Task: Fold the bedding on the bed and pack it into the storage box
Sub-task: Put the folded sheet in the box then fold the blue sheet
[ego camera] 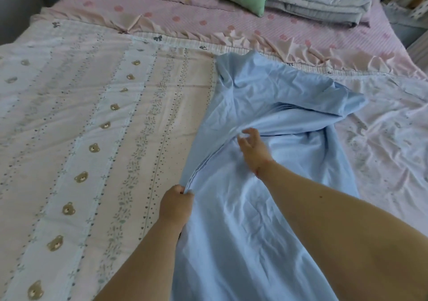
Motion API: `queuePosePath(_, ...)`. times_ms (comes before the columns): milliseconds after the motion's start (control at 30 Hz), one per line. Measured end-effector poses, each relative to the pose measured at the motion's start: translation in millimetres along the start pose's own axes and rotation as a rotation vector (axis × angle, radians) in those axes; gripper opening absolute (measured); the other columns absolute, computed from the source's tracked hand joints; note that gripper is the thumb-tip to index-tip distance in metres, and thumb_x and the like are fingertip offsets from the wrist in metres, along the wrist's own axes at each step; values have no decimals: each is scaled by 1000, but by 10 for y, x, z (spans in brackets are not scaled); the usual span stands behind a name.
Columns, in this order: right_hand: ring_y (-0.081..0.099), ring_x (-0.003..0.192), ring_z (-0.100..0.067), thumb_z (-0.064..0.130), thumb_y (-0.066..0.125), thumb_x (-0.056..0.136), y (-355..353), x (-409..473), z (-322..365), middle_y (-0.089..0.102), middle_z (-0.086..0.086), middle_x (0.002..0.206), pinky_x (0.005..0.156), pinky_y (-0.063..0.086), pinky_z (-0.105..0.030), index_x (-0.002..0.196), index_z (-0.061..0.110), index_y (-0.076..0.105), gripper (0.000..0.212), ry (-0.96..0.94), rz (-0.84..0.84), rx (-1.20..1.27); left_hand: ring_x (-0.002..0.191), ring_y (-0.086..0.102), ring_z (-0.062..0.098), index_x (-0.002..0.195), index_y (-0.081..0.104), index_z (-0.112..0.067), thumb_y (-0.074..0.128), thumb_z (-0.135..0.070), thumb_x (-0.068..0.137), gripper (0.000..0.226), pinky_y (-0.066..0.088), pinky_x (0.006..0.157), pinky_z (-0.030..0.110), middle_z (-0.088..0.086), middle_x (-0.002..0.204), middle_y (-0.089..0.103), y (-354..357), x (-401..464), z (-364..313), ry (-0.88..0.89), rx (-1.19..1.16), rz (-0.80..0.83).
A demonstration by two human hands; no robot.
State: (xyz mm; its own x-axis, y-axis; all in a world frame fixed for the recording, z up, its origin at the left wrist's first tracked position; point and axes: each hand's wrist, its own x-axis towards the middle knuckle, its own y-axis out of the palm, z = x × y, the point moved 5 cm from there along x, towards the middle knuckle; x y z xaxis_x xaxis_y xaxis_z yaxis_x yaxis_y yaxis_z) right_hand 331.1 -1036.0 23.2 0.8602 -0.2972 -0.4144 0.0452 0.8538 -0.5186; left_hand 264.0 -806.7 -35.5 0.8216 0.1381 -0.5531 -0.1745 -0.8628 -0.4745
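Two hands: left hand (176, 204) grips one blue sheet (250, 219), right hand (253, 149) spread

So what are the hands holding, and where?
The left hand pinches the blue sheet at its left edge; the right hand is open above it, gripping nothing.

Two bare forearms reaching forward from the bottom edge, the right one crossing up from the lower right corner, the left rising from bottom centre. Left hand (176, 204) curled into a fist, knuckles up, fingers pinched shut on a fabric edge at its far side. Right hand (253, 148) further out and higher, wrist straight, back of the hand upward (a reddish mark at the wrist), fingers (243, 142) spread and slightly hooked, tips touching or just above the cloth; cannot tell which. Hands well apart, the left nearer the body.
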Motion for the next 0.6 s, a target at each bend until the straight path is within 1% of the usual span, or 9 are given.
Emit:
queuePosePath(67, 53, 85, -25, 48, 37, 96, -169, 52, -253, 56, -5, 89, 70, 42, -34, 93, 16, 47, 33, 59, -135, -96, 57, 42, 19, 69, 47, -12, 52, -9, 84, 16, 31, 53, 28, 4, 64, 50, 27, 62, -75, -6, 65, 10)
queuePosePath(133, 49, 82, -26, 49, 31, 97, -300, 113, -433, 52, -10, 82, 69, 38, -33, 76, 13, 47, 45, 132, -151, -162, 60, 49, 19, 77, 49, -13, 55, -13, 82, 7, 34, 53, 27, 3, 70, 56, 65, 88, -180, -25, 57, 20)
queuePosePath(200, 54, 97, -31, 49, 26, 98, -341, 216, -580, 58, -16, 100, 85, 41, -35, 96, 6, 58, 54, 189, -77, -162, 64, 53, 18, 89, 50, -13, 60, -19, 83, 13, 38, 55, 27, 3, 76, 58, 148, 123, -332, -31, -37, 57)
queuePosePath(267, 52, 109, -33, 49, 26, 99, -316, 323, -635, 56, -15, 108, 97, 40, -37, 116, 7, 58, 56, 209, 29, -130, 74, 56, 18, 96, 50, -14, 62, -28, 85, 21, 43, 63, 30, 3, 87, 59, 253, 213, -519, -1, -93, 99)
queuePosePath(300, 52, 105, -31, 53, 26, 97, -294, 370, -649, 53, -12, 104, 95, 41, -36, 115, 10, 60, 57, 222, 66, -99, 81, 57, 18, 97, 51, -16, 62, -34, 87, 23, 44, 69, 31, 1, 93, 59, 299, 277, -605, 15, -105, 114)
queuePosePath(367, 51, 84, -25, 64, 29, 91, -256, 474, -714, 51, -6, 89, 79, 41, -30, 86, 17, 64, 58, 283, 96, -18, 93, 57, 19, 101, 53, -19, 60, -43, 88, 28, 43, 80, 31, -2, 99, 59, 399, 447, -753, 45, -114, 136)
queuePosePath(433, 47, 68, -19, 63, 28, 93, -224, 595, -780, 48, -3, 76, 68, 39, -28, 65, 20, 56, 58, 294, 100, 4, 96, 58, 19, 105, 53, -19, 59, -45, 89, 32, 44, 84, 31, -2, 103, 59, 497, 610, -909, 119, -60, 151)
queuePosePath(500, 48, 70, -20, 71, 26, 86, -201, 711, -812, 48, -5, 78, 72, 41, -29, 63, 23, 54, 61, 296, 98, -4, 94, 60, 19, 106, 54, -18, 58, -47, 89, 34, 48, 85, 34, -2, 102, 61, 601, 731, -1078, 216, 44, 149)
queuePosePath(600, 52, 98, -23, 90, 26, 60, -158, 945, -816, 54, -3, 104, 98, 41, -38, 75, 33, 62, 69, 256, 111, 65, 88, 62, 20, 98, 59, -18, 56, -44, 92, 27, 51, 82, 37, -1, 93, 65, 723, 889, -1254, 317, 80, 154)
